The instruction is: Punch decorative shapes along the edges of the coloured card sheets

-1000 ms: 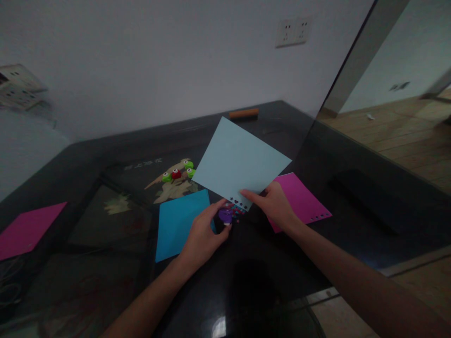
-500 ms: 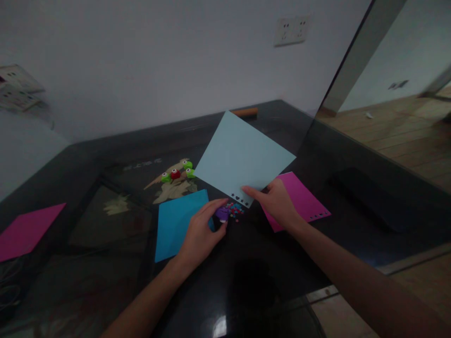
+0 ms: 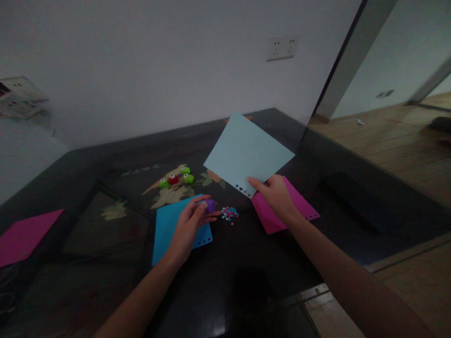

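Note:
My left hand [image 3: 190, 223] is closed on a small purple paper punch [image 3: 210, 205], lifted over the right edge of a bright blue sheet [image 3: 172, 225] lying on the dark glass table [image 3: 88, 253]. My right hand [image 3: 276, 197] pinches the near corner of a pale blue sheet [image 3: 246, 152] and holds it tilted above the table; a row of small punched shapes runs along that sheet's near edge. A little heap of coloured paper bits [image 3: 229, 214] lies between my hands. Under my right hand lies a magenta sheet [image 3: 296, 209] with punched holes.
Three small punches, two green and one red [image 3: 173, 179], sit farther back on the table. Another magenta sheet [image 3: 24, 234] lies at the far left. The table's right edge borders wooden floor [image 3: 398, 141]. A wall socket [image 3: 281, 47] is on the wall behind.
My left hand has lifted the purple punch and moved it left, away from the paper bits. My right hand has drawn the pale blue sheet up and slightly right, clear of the punch.

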Demonstrator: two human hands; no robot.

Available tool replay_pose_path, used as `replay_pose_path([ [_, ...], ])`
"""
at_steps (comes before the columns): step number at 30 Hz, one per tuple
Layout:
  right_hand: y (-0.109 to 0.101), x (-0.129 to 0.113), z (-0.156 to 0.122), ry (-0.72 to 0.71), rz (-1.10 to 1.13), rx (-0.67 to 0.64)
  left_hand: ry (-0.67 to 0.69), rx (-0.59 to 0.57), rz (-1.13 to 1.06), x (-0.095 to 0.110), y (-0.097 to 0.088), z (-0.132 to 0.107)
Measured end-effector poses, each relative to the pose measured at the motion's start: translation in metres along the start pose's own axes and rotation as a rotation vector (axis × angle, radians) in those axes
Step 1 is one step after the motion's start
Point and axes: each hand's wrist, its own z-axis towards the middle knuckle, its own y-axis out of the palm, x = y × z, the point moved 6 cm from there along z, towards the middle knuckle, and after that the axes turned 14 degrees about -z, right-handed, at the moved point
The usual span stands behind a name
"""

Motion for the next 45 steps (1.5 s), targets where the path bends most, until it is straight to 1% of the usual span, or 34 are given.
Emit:
replay_pose_path([
  [5,-0.019,0.006,0.012,-0.024,0.062,0.143,0.008,0.005,-0.034,0.000,-0.002,0.002],
  [8,-0.032,0.009,0.019,-0.040,0.071,0.232,0.047,-0.021,0.047,0.001,0.001,0.001],
  [12,-0.049,0.013,0.024,-0.053,0.117,0.332,0.117,-0.058,0.225,0.005,0.010,-0.001],
  [15,-0.059,0.018,0.027,-0.044,0.132,0.400,0.104,-0.093,0.256,0.004,0.020,-0.001],
  [17,-0.062,0.021,0.029,-0.025,0.161,0.421,0.101,-0.126,0.273,0.004,0.026,0.003],
  [19,-0.065,0.022,0.030,-0.014,0.198,0.422,0.154,-0.147,0.308,0.008,0.033,0.012],
  [21,-0.067,0.022,0.030,-0.006,0.230,0.427,0.250,-0.154,0.373,0.015,0.040,0.024],
  [24,-0.070,0.022,0.030,0.015,0.258,0.437,0.395,-0.158,0.549,0.020,0.056,0.049],
  [25,-0.071,0.022,0.030,0.023,0.264,0.441,0.428,-0.175,0.652,0.019,0.064,0.058],
  [29,-0.076,0.021,0.031,0.044,0.268,0.461,0.469,-0.200,0.834,0.007,0.090,0.092],
  [32,-0.076,0.021,0.032,0.038,0.272,0.450,0.506,-0.214,0.977,-0.002,0.107,0.108],
  [34,-0.076,0.021,0.032,0.029,0.273,0.439,0.519,-0.218,1.066,-0.005,0.114,0.113],
  [37,-0.076,0.022,0.034,0.018,0.277,0.427,0.525,-0.207,1.177,-0.008,0.113,0.116],
  [40,-0.076,0.022,0.035,0.006,0.265,0.425,0.516,-0.193,1.248,-0.008,0.101,0.120],
  [43,-0.076,0.022,0.035,-0.006,0.259,0.427,0.497,-0.163,1.284,-0.009,0.089,0.128],
  [45,-0.077,0.021,0.035,-0.007,0.277,0.425,0.479,-0.148,1.295,-0.010,0.086,0.135],
])
